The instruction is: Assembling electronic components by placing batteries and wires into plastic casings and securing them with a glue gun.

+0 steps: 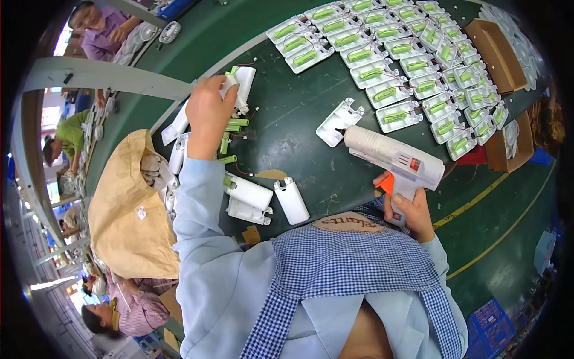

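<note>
The right hand [412, 212] grasps the glue gun [391, 154], likely stiff and front-heavy, by its handle [405, 190]. Far left, the left hand [209, 113] overlaps a white casing [244, 87]; its grip cannot be confirmed.

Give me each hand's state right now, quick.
Left hand: curled over a white case; whether it grips it cannot be told.
Right hand: closed, holding a glue gun.

light-blue collared top [233, 299] | long sleeves [206, 197] | blue-white checked apron [353, 257], wide straps [269, 326] | tan lettered patch [348, 223]
</note>
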Available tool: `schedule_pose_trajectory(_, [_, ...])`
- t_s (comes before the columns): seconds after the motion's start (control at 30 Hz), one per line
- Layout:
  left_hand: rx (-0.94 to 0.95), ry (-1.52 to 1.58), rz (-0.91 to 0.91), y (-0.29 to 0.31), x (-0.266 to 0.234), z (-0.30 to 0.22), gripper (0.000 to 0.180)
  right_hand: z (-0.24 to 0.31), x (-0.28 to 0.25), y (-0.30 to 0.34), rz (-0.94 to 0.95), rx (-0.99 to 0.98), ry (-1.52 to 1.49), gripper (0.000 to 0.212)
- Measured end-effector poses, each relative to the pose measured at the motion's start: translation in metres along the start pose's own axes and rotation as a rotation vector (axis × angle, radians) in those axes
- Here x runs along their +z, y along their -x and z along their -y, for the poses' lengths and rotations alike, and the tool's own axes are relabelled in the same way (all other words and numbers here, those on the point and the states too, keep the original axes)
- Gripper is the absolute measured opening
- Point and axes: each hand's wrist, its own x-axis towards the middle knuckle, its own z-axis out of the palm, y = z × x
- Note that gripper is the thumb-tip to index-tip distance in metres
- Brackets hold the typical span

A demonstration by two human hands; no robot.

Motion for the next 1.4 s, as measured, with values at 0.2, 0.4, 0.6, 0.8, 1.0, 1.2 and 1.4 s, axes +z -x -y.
schedule_pose_trajectory(0.2, [-0.161, -0.251, 0.257, -0.011, 0.002, -0.011, 0.067, -0.007, 0.0, -0.004, -0.037, -0.036, -0.071, 0.057])
schedule_pose_trajectory(0.4, [-0.067, -0.122, 0.251, -0.001, 0.007, -0.029, 0.062, -0.006, 0.002, -0.004, -0.07, -0.026, -0.083, 0.06])
schedule_pose_trajectory(0.6, [-0.005, -0.015, 0.283, -0.002, 0.004, -0.035, 0.054, -0.008, 0.0, -0.004, -0.067, -0.025, -0.087, 0.062])
schedule_pose_trajectory(0.8, [0.004, -0.118, 0.167, -0.001, 0.009, -0.015, 0.037, -0.01, -0.003, -0.003, -0.049, -0.023, -0.084, 0.064])
schedule_pose_trajectory(1.0, [-0.027, 0.133, 0.092, 0.007, -0.017, -0.033, 0.031, -0.009, -0.002, -0.005, -0.036, -0.033, -0.084, 0.064])
schedule_pose_trajectory(1.2, [0.092, 0.471, 0.271, 0.012, -0.008, -0.066, 0.022, -0.01, -0.002, -0.005, -0.038, -0.04, -0.092, 0.066])
schedule_pose_trajectory(1.4, [0.327, 0.495, 0.432, 0.001, -0.009, -0.071, 0.022, -0.01, -0.002, -0.004, -0.048, -0.031, -0.086, 0.067])
